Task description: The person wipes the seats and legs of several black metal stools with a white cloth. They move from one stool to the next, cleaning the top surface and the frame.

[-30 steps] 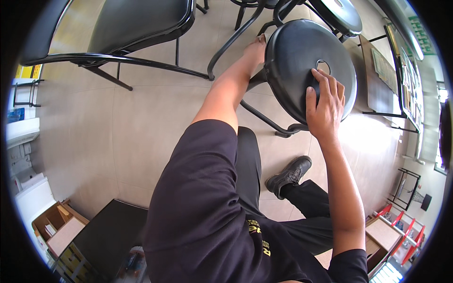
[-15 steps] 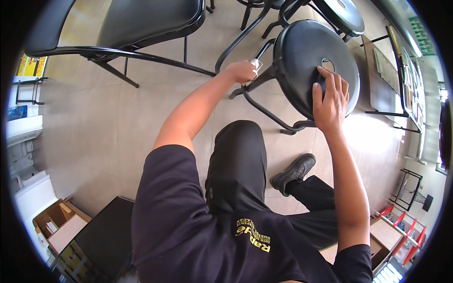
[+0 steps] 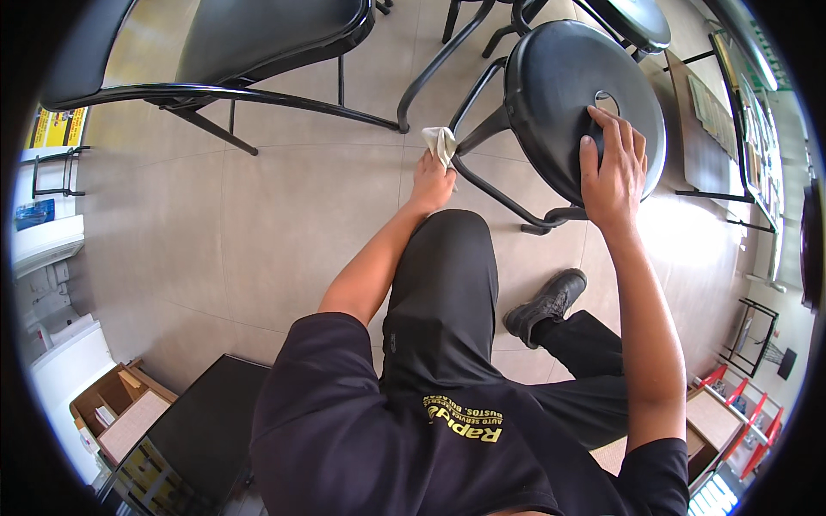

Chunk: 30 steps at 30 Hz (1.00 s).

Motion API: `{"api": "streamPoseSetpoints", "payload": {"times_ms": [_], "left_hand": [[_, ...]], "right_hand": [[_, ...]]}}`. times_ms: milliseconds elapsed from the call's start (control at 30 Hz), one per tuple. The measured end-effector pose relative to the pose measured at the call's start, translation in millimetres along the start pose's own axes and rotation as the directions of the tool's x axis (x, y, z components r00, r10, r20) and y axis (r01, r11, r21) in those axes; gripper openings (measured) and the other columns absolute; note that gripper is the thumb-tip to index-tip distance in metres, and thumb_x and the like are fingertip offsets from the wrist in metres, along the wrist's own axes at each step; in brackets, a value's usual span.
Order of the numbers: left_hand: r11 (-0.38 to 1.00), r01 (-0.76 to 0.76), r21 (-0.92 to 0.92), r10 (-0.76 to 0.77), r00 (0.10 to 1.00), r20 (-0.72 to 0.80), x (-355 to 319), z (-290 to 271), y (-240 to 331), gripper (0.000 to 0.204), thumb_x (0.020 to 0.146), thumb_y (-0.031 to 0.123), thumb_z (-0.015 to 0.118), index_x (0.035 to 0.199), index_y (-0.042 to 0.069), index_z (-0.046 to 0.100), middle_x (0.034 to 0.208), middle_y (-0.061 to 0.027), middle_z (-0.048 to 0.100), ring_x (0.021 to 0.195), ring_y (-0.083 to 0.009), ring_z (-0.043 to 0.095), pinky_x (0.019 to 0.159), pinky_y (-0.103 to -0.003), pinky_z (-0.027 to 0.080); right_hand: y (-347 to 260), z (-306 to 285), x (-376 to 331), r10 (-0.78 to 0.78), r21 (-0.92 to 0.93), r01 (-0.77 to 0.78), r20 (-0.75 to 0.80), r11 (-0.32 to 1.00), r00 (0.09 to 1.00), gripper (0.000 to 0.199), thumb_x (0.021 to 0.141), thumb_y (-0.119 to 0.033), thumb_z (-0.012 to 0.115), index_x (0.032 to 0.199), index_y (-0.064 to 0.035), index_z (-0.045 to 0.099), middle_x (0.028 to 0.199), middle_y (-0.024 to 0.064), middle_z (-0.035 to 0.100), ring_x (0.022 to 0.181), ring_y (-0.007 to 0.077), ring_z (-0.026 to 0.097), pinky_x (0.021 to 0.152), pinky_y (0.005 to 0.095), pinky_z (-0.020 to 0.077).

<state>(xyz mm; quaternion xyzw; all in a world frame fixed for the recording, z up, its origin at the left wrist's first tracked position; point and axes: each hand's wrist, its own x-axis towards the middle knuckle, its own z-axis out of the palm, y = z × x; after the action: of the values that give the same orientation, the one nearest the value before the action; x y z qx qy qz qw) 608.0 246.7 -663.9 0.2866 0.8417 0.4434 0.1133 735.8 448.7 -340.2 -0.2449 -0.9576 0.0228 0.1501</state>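
Observation:
A round black stool [image 3: 555, 95] leans over to one side in front of me, its tubular legs pointing left. My right hand [image 3: 616, 176] is on the padded seat and steadies it, fingertips at the edge of the hole in its middle. My left hand [image 3: 433, 182] is closed round a crumpled whitish cloth [image 3: 440, 142]. The cloth is beside the bent end of a stool leg; whether it touches the metal I cannot tell.
A black padded folding chair [image 3: 271, 47] stands at the upper left. Another round stool [image 3: 635, 24] is behind the tilted one. A low table [image 3: 701, 142] lies to the right, and a black-topped table [image 3: 215, 413] is at lower left. My shoe [image 3: 547, 305] rests on the tiled floor.
My left hand has drawn back toward my knee with the cloth, off the stool's leg tube. The cloth now sticks up from the fingers. My right hand stays on the seat.

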Motion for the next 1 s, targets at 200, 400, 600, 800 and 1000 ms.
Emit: {"api": "streamPoseSetpoints", "payload": {"times_ms": [200, 400, 600, 800, 1000], "left_hand": [[0.935, -0.014, 0.354, 0.084, 0.980, -0.181, -2.5, 11.4, 13.9, 0.052, 0.095, 0.021, 0.070, 0.136, -0.006, 0.052, 0.134, -0.0253, 0.059, 0.124, -0.0452, 0.058, 0.101, -0.058, 0.047], [0.977, 0.157, 0.141, -0.121, 0.964, -0.235, -13.2, 18.5, -8.0, 0.059, 0.099, 0.040, 0.068, 0.137, -0.003, 0.052, 0.129, -0.0207, 0.062, 0.119, -0.0428, 0.061, 0.102, -0.056, 0.045], [0.844, 0.299, 0.445, -0.269, 0.954, -0.131, -31.4, 28.5, -42.6, 0.056, 0.100, 0.035, 0.068, 0.138, -0.003, 0.052, 0.137, -0.0211, 0.058, 0.123, -0.0426, 0.058, 0.104, -0.057, 0.045], [0.827, 0.496, -0.264, -0.492, 0.866, 0.084, -21.7, 9.2, -41.9, 0.038, 0.100, 0.024, 0.067, 0.114, -0.011, 0.068, 0.112, -0.0285, 0.070, 0.102, -0.0442, 0.069, 0.092, -0.051, 0.052], [0.713, 0.567, -0.414, -0.537, 0.820, 0.199, -32.3, -87.5, 28.8, 0.034, 0.096, 0.017, 0.066, 0.122, -0.005, 0.068, 0.114, -0.0111, 0.073, 0.098, -0.0200, 0.071, 0.085, -0.036, 0.054]], "right_hand": [[3.2, -1.6, -1.5, 0.000, 0.008, 0.000, -0.024, 1.000, 1.000, 0.040, 0.102, -0.023, 0.056, 0.140, -0.0121, 0.063, 0.144, 0.0087, 0.062, 0.138, 0.0339, 0.051, 0.117, 0.0503, 0.0377], [1.2, -0.8, -0.1, -0.012, 0.053, 0.016, -0.067, 0.998, 0.998, 0.040, 0.101, -0.027, 0.058, 0.137, -0.0124, 0.065, 0.141, 0.0076, 0.064, 0.135, 0.0328, 0.053, 0.114, 0.0475, 0.0400], [4.7, 0.7, -2.0, -0.012, 0.084, 0.023, -0.123, 0.996, 0.992, 0.039, 0.099, -0.028, 0.059, 0.134, -0.0126, 0.067, 0.137, 0.0077, 0.065, 0.132, 0.0315, 0.055, 0.111, 0.0457, 0.0418], [11.1, 9.1, -4.4, -0.032, 0.062, 0.047, -0.221, 0.997, 0.975, 0.038, 0.097, -0.029, 0.060, 0.129, -0.0107, 0.070, 0.130, 0.0089, 0.069, 0.127, 0.0312, 0.058, 0.107, 0.0461, 0.0451], [13.5, 10.9, -7.8, -0.013, 0.105, 0.043, -0.269, 0.994, 0.963, 0.038, 0.095, -0.029, 0.062, 0.125, -0.0093, 0.073, 0.130, 0.0094, 0.070, 0.124, 0.0309, 0.060, 0.105, 0.0445, 0.0459]]}}
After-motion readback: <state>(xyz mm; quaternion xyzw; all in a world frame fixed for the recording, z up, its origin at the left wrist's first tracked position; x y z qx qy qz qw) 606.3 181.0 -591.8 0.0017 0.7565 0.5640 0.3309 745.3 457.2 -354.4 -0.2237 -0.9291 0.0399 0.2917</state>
